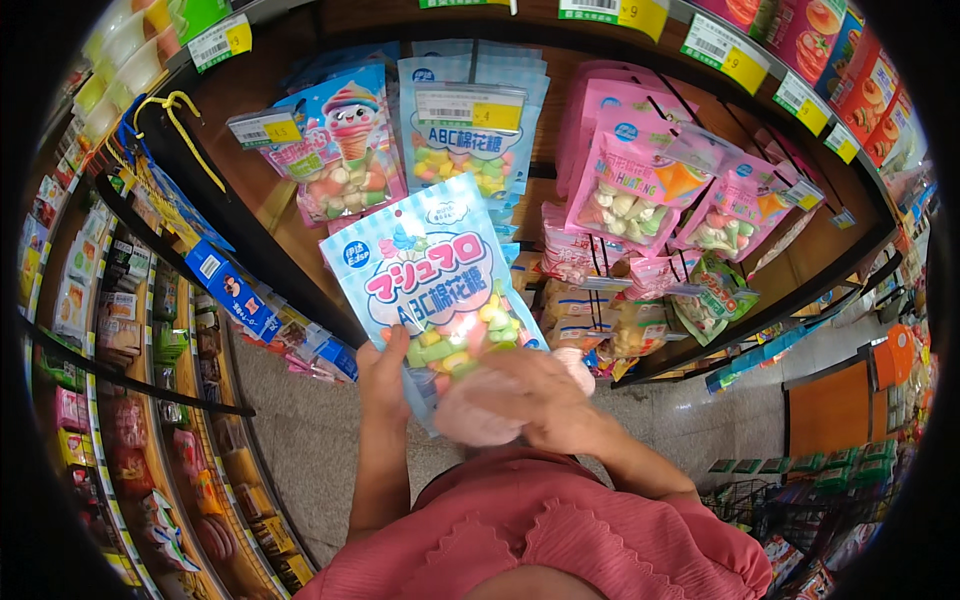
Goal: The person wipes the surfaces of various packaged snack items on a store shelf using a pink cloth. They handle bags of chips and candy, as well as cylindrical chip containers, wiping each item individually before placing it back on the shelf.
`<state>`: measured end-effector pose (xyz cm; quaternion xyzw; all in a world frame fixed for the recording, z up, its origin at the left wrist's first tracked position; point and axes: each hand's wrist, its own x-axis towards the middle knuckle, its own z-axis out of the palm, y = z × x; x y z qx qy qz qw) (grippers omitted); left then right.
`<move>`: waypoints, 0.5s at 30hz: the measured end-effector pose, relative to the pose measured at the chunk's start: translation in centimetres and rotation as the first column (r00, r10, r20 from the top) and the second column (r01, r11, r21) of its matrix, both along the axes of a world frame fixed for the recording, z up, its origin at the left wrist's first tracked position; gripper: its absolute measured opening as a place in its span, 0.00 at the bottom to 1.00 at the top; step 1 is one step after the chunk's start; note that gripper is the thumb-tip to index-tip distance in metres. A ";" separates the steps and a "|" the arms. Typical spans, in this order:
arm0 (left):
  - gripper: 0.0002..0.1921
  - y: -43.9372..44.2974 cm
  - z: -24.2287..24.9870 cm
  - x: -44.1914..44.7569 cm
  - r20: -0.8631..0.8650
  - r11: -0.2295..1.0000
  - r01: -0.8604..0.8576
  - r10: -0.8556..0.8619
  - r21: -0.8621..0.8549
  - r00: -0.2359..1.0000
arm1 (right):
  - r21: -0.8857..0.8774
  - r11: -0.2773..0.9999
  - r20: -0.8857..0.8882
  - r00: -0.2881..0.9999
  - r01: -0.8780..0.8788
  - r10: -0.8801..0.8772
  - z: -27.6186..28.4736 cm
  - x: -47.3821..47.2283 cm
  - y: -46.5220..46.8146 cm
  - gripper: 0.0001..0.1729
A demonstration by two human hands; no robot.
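In my left hand [385,371] is a light-blue bag of marshmallows [442,292], gripped at its lower left side with the thumb across the front. Through its clear lower window show green, yellow and pink pieces. My right hand [551,397], blurred, grips a soft pale-pink cloth [480,409] against the bag's lower right part. Part of the cloth sticks out beyond the fingers on the right. Behind the held bag hang similar blue marshmallow bags [469,161] on a hook with a price tag.
Left of these hangs a bag with an ice-cream picture [345,150]. Pink marshmallow bags [630,180] hang at the right on protruding hooks. Stocked shelves [135,360] curve along the left. An orange-brown counter [829,405] stands at the right, beyond the tiled floor [660,397].
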<state>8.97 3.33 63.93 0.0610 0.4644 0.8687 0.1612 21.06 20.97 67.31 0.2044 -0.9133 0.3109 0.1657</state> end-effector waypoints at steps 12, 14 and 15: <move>0.15 -0.1 -0.6 -0.2 0.102 0.985 0.154 -0.162 0.083 0.982 | -0.874 -0.060 0.474 0.873 0.482 0.114 -4.4 1.7 3.2 0.20; 0.17 0.2 -1.6 -0.4 0.114 0.975 0.198 -0.209 0.102 0.971 | -0.864 -0.151 0.440 0.865 0.481 0.239 -4.2 1.7 2.6 0.23; 0.17 0.5 -1.9 -0.4 0.047 0.980 0.181 -0.186 0.085 0.981 | -0.854 -0.172 0.427 0.851 0.491 0.306 -4.7 1.6 2.7 0.25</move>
